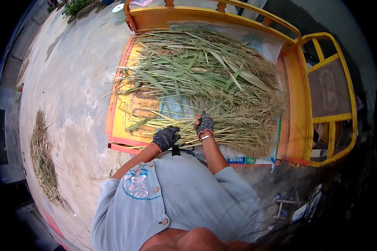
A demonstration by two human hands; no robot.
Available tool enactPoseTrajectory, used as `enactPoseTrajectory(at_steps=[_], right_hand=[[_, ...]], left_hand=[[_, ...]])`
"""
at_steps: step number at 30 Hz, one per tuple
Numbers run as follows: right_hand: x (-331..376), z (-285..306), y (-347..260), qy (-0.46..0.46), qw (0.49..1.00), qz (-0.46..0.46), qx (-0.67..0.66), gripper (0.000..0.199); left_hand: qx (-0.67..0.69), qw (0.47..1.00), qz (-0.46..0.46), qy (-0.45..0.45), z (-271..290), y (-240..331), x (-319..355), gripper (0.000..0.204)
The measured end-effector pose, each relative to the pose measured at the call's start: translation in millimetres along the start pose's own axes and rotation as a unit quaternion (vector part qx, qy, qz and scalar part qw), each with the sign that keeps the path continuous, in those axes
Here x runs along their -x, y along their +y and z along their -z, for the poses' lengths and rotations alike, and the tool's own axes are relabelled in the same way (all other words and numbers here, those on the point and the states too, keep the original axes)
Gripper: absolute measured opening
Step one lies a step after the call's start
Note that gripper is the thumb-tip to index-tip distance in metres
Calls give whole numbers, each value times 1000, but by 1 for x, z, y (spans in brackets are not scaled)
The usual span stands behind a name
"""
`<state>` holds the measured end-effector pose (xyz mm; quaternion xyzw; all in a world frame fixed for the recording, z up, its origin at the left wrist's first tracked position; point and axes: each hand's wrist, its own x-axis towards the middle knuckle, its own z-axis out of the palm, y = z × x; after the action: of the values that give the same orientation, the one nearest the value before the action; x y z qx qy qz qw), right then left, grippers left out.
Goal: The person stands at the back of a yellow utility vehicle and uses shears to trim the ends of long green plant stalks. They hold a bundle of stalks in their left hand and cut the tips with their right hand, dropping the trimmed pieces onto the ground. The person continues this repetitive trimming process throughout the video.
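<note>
A thick layer of cut grain stalks [184, 69], with green leaves and brownish seed heads toward the right, lies across a yellow cart bed [127, 119]. Closest to me is a smaller row of pale stripped stalks [151, 124], seed heads [255, 136] also to the right. My right hand [204, 124], in a dark grey knitted glove with bare fingertips, is closed around thin stalks above this row. My left hand [166, 138], gloved likewise, has its fingers curled beside the stalks' lower parts; what it holds, if anything, is hidden.
Yellow rails and a seat-back frame [331, 94] bound the cart at the far side and right. Plastic sacks [171, 106] lie under the stalks. On the concrete at left is a heap of dry plant scraps [46, 161]. A white round container [119, 12] stands beyond the cart's far left corner.
</note>
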<state>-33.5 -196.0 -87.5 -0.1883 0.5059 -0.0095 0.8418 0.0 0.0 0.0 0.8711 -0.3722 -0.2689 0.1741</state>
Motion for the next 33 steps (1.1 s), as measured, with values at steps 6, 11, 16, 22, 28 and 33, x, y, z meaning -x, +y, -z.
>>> enactPoseTrajectory(at_steps=[6,11,16,22,28,33], right_hand=[[15,-2,-22,49,998,42,-26,22],[-37,55,-41,71,974,149,-157,15],[-59,113,-80,123,951,184,-213,18],[-41,136,-125,340,932,-6,124,30],[-10,85,-103,248,558,236,756,45],[-60,-64,-73,155,503,342,779,41]], left_hand=[[-42,998,13,-41,-3,16,-18,32],[-65,993,5,-97,11,9,-2,28],[-145,984,40,-96,30,-51,57,24],[-332,806,475,117,102,-233,256,45],[-90,514,805,282,74,-302,385,55],[-103,726,668,126,-26,-286,300,47]])
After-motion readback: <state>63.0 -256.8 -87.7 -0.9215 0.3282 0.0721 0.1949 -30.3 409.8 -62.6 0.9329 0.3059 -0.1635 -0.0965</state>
